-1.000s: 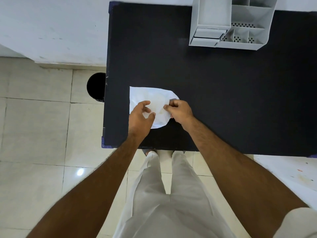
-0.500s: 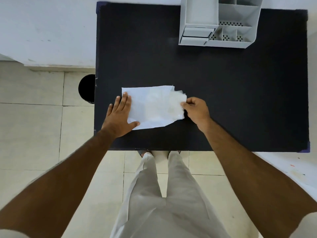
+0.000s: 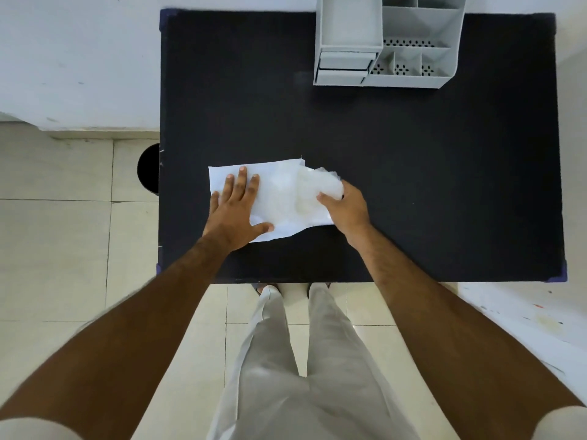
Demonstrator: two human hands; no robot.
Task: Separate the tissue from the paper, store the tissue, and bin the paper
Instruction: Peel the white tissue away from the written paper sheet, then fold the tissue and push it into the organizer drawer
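Observation:
A white sheet of paper (image 3: 279, 198) lies flat near the front left of the black table (image 3: 413, 185). My left hand (image 3: 236, 211) rests flat on the sheet's left part, fingers spread, pressing it down. At the sheet's right end, my right hand (image 3: 347, 208) pinches a thin, crumpled, translucent tissue (image 3: 320, 185) whose edge is lifted and folded back over the paper. How much of the tissue still lies on the paper is hard to tell, as both are white.
A grey plastic desk organiser (image 3: 386, 42) with several compartments and a small drawer stands at the table's back edge. A black round bin (image 3: 148, 169) sits on the tiled floor just left of the table. My legs stand at the table's front edge.
The sheet has been spread out flat. My left hand moved from its near edge onto its left part, now pressing down. My right hand peeled the tissue's right edge up and back.

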